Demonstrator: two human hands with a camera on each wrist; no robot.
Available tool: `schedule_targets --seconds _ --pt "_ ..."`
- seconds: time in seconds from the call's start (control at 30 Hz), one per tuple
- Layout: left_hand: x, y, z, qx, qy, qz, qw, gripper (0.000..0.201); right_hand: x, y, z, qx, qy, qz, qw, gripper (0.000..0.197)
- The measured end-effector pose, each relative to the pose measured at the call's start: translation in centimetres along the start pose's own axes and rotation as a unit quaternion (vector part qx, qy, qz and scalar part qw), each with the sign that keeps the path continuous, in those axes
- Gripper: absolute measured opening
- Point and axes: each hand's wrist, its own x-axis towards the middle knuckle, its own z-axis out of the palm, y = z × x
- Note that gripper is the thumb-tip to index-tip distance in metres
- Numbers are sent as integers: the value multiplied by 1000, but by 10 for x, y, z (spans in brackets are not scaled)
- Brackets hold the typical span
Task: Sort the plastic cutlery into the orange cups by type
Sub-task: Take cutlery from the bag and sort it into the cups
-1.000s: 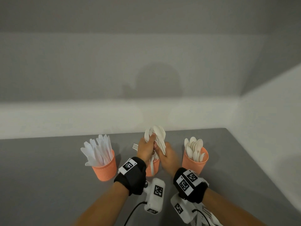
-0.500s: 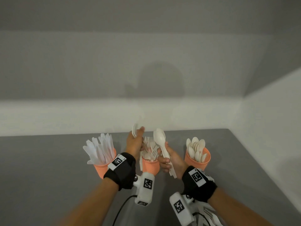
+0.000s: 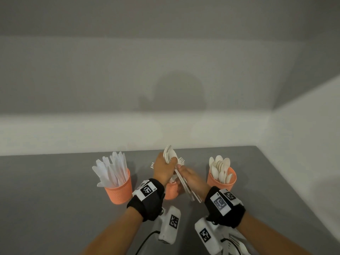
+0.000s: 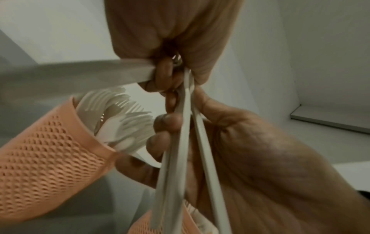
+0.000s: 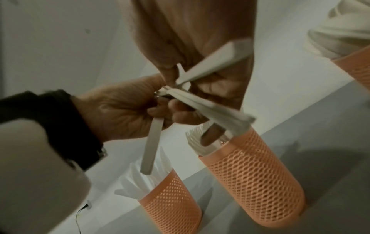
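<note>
Three orange mesh cups stand in a row: knives in the left cup [image 3: 118,188], forks in the middle cup [image 3: 171,191], spoons in the right cup [image 3: 221,179]. Both hands meet above the middle cup around a bundle of white spoons [image 3: 170,153]. My left hand [image 3: 170,162] grips the bundle near the bowls. My right hand [image 3: 181,169] holds the handles [image 3: 187,188], which slant down toward me. In the right wrist view, the left hand [image 5: 160,109] also pinches a single handle [image 5: 152,142] hanging down, while the right hand [image 5: 180,76] holds the spoon handles [image 5: 212,109] over the fork cup [image 5: 254,182].
The grey table [image 3: 55,199] ends at a white wall behind the cups and another white wall [image 3: 303,144] on the right. Fork tines [image 3: 181,160] stick up beside the hands. More white cutlery [image 3: 235,243] lies at the table's near edge.
Half a second ago the hands were apart, the left with one spoon and the right with several. They have come together over the middle cup, both gripping the bundle.
</note>
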Motion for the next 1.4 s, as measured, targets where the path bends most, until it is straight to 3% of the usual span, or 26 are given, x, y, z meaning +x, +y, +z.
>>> schedule_targets --seconds 0.23,0.43,0.6,0.77,0.9,1.03,1.2,1.4 --pt "-11 8 4 -101 -85 -29 991 16 -5 0 -3 56 101 -52 992 35" --pt "-26 9 16 -94 -81 -32 992 21 -10 3 -6 30 101 -44 993 38" --pt "-30 4 30 -59 -49 -40 996 29 -16 10 -14 28 119 -73 990 34" --pt "-33 11 37 -138 -33 -58 988 30 -16 16 -35 -2 172 -61 983 33" --pt "-28 21 30 -225 -20 -72 971 18 -21 7 -70 145 214 -63 964 26" --pt "-13 23 16 -185 15 -61 981 44 -34 -19 -109 291 209 -78 931 23" --pt "7 33 7 -148 87 7 985 54 -21 -24 -151 166 316 -134 924 27" --pt "15 28 19 -94 137 71 983 55 7 -10 -161 191 345 -124 911 32"
